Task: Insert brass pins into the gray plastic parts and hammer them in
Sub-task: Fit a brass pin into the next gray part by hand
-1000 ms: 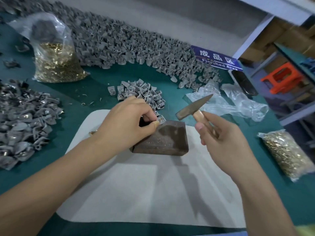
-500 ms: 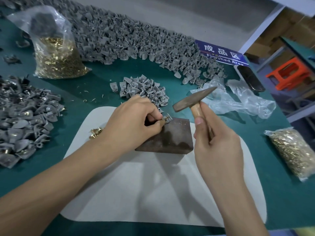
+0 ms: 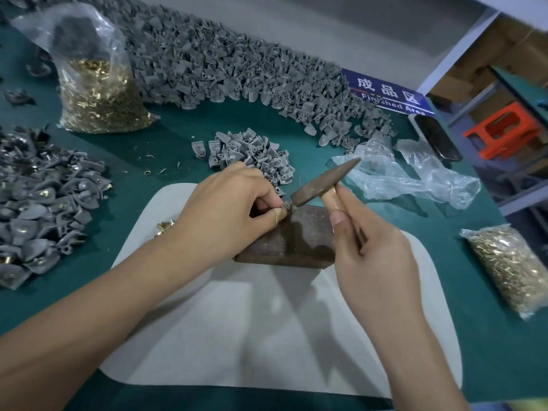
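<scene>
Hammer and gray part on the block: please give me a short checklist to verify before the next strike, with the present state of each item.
1. Right hand grips the hammer by its wooden handle: ok.
2. Left hand pinches the gray part at the far edge of the dark block: ok.
3. Hammer face is down at the part: ok.
4. Left fingertips are clear of the hammer face: not ok, they lie right beside it.
5. Brass pin sits straight in the part: cannot tell, the fingers and the hammer hide it.
6. Block lies flat on the white mat: ok.
</scene>
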`<control>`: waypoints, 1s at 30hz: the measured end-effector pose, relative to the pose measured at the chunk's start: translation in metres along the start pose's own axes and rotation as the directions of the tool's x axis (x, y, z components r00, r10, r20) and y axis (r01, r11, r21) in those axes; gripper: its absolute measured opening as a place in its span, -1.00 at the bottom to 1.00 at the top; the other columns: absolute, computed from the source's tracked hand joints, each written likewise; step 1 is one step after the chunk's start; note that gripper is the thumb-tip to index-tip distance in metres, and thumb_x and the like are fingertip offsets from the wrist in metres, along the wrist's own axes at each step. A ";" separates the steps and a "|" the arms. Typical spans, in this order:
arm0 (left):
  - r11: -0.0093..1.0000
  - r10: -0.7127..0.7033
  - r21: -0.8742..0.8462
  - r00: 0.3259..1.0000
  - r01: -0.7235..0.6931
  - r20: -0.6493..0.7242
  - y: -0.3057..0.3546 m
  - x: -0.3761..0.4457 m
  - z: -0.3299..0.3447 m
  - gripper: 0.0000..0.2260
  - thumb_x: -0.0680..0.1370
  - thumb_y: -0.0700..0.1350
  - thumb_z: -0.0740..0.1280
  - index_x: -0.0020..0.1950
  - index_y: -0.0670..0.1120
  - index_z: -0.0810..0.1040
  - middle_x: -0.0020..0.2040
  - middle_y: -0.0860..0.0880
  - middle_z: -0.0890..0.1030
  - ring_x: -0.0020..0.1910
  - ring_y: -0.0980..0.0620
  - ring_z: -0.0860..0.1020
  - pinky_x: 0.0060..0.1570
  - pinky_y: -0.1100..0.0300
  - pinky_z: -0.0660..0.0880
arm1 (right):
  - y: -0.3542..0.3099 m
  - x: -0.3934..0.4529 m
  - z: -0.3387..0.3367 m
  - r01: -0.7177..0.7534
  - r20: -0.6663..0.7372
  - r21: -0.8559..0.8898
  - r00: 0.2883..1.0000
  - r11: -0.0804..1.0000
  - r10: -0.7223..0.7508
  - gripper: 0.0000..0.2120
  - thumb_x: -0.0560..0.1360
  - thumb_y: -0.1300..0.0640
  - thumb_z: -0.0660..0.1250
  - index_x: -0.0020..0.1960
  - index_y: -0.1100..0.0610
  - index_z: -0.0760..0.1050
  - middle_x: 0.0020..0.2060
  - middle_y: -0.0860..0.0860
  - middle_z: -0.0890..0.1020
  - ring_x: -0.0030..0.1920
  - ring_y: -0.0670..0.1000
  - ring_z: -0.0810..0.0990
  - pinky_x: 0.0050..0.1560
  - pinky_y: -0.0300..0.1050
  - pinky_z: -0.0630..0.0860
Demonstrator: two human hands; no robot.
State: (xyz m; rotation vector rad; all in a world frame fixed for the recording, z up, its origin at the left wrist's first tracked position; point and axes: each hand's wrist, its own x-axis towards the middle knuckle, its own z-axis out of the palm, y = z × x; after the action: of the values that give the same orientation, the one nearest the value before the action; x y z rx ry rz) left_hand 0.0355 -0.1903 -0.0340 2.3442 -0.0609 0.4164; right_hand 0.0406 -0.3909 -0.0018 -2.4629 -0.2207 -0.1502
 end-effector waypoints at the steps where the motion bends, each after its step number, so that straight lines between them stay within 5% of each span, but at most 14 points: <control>1: 1.000 -0.002 0.002 1.000 0.002 0.003 0.000 0.000 0.000 -0.91 0.48 0.00 0.51 -0.19 0.10 0.64 -0.24 0.16 0.55 -0.10 0.10 0.45 -0.13 0.10 0.43 | 0.001 -0.001 0.000 -0.001 -0.045 0.034 0.999 0.999 0.003 -0.65 0.65 -0.10 0.23 0.42 -0.28 0.48 0.04 -0.13 0.73 0.02 -0.03 0.66 -0.01 0.05 0.59; 9: 1.000 -0.027 -0.004 0.999 0.027 0.025 0.001 0.000 -0.002 -0.92 0.49 0.04 0.48 -0.19 0.11 0.64 -0.23 0.18 0.54 -0.09 0.14 0.43 -0.16 0.14 0.41 | 0.000 -0.003 0.002 -0.016 -0.070 0.027 0.997 1.000 0.017 -0.64 0.65 -0.11 0.21 0.43 -0.28 0.47 -0.06 -0.17 0.73 -0.03 -0.03 0.66 -0.06 0.04 0.58; 17: 1.000 -0.025 -0.012 0.999 0.026 0.025 0.001 0.000 -0.002 -0.86 0.49 0.02 0.50 -0.23 0.14 0.59 -0.24 0.18 0.55 -0.09 0.14 0.43 -0.17 0.13 0.41 | -0.002 -0.007 0.006 -0.032 -0.086 0.071 0.996 0.997 0.038 -0.64 0.67 -0.08 0.21 0.46 -0.23 0.47 0.08 -0.12 0.70 0.03 -0.04 0.59 -0.04 0.03 0.56; 21: 0.997 -0.052 -0.050 0.999 0.052 -0.013 0.002 -0.002 0.004 -0.87 0.45 0.00 0.51 -0.27 0.09 0.61 -0.29 0.17 0.54 -0.12 0.13 0.45 -0.18 0.10 0.45 | -0.005 -0.004 0.007 -0.038 0.022 -0.024 0.999 0.999 0.038 -0.63 0.68 -0.13 0.16 0.46 -0.28 0.43 0.07 -0.10 0.73 0.04 0.03 0.64 -0.01 0.03 0.57; 30: 0.994 -0.105 0.022 0.987 0.109 -0.122 0.010 -0.009 0.017 -0.83 0.41 0.03 0.51 -0.30 0.08 0.56 -0.32 0.17 0.52 -0.18 0.14 0.42 -0.24 0.24 0.38 | -0.004 -0.008 0.009 -0.059 -0.067 0.042 0.996 0.997 0.062 -0.62 0.67 -0.07 0.18 0.47 -0.23 0.45 0.03 -0.05 0.74 0.03 0.10 0.65 -0.02 0.10 0.59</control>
State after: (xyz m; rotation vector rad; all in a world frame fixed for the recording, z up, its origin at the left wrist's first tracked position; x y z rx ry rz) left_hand 0.0303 -0.2094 -0.0415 2.3323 0.1286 0.5070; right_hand 0.0327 -0.3832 -0.0078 -2.4168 -0.1184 -0.2020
